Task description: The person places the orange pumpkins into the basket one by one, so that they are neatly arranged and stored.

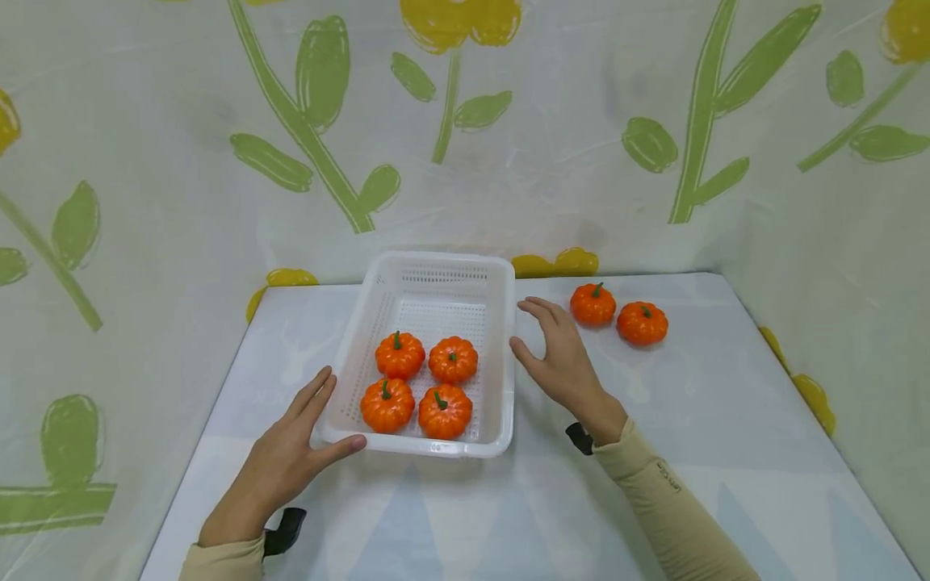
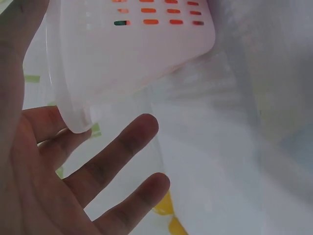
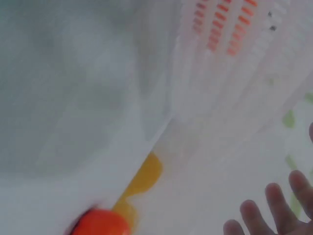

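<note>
Pumpkins point(image 1: 445, 411): six, all orange, each with a green stem. One basket point(image 1: 465, 448), white, slotted, on the table point(image 1: 567, 500).

Four of the six sit inside the basket, two rows of two, all in its near half; the far half shows bare floor. The other two pumpkins point(image 1: 592, 305) lie on the table, right of the basket toward the far edge, just beside each other, one slightly nearer.

Two hands. Left hand point(image 1: 291, 444) at the basket's near-left corner: fingers nearly straight, thumb stretched wide from them, its tip at the near rim. Left wrist view: four fingers extended, two passing partly behind the rim corner, two clear of it; no closed grip visible. Orange shows through the slots there.

Right hand point(image 1: 563, 355) just beside the basket's right rim: thumb and fingers well apart, slightly bent, nothing in hold. Cannot tell whether the tips touch the rim. The two loose pumpkins are near this hand, behind it and to its right.

Two beige sleeves point(image 1: 672, 492), one per arm; two black bands point(image 1: 285, 531), one per wrist. Behind the table, a pale cloth point(image 1: 552, 186) printed with green leaves and yellow flowers.
</note>
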{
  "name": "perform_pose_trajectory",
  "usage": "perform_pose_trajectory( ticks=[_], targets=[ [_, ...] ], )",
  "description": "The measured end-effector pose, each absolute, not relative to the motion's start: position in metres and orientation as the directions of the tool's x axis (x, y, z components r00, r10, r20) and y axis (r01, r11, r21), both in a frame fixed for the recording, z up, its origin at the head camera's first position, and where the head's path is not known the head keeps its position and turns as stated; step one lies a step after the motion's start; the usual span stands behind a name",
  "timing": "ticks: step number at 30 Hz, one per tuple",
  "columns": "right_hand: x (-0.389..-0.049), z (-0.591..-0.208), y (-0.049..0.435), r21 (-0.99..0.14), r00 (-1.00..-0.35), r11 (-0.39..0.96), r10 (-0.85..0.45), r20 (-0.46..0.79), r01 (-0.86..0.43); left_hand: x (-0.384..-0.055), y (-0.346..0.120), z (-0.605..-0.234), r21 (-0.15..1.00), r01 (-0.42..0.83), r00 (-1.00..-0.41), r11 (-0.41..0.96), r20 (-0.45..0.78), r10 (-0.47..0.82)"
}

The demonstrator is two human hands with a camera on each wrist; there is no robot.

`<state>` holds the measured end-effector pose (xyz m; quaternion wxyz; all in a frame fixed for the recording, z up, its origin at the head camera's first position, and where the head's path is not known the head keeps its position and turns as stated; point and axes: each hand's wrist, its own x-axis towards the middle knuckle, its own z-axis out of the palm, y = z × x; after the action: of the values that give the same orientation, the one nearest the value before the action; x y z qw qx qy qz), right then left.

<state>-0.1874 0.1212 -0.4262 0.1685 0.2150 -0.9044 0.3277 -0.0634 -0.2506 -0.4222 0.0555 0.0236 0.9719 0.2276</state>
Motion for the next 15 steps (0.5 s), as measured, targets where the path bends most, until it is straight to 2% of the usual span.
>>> perform_pose_trajectory(
  ticks=[6, 15],
  targets=[
    [-0.194, -0.428, 0.166, -0.573, -0.89, 0.705, -0.193, 0.413, -0.419, -0.062, -0.248, -0.423, 0.495, 0.007, -0.992, 0.869, -0.107, 0.069],
    [-0.203, -0.428, 0.226, -0.612, -0.941, 0.744, -0.066, 0.331, -0.267, -0.059, -0.242, -0.421, 0.463, -0.001, -0.991, 0.886, -0.116, 0.06]
  ],
)
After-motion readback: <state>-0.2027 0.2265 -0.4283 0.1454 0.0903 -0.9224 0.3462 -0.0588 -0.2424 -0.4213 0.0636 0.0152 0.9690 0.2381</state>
